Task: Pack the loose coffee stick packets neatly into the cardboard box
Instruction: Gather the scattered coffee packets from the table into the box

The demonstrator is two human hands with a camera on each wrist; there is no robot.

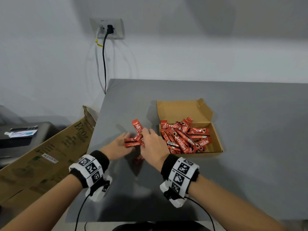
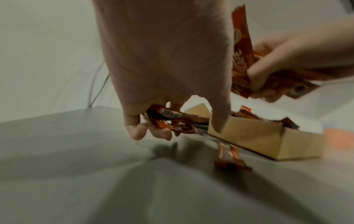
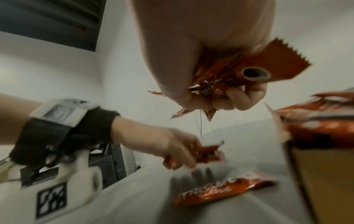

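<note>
An open cardboard box sits on the grey table, holding a jumble of several red coffee stick packets. Just left of it, my right hand grips a bunch of red packets above the table; one sticks up past the fingers. My left hand is lower and to the left, its fingers curled round a few packets. One loose packet lies on the table beneath the hands, close to the box's left wall.
The table ends at its left edge close to my left hand. A large flattened cardboard carton leans beside the table on the left. Two cables hang from a wall socket behind the table's far left corner.
</note>
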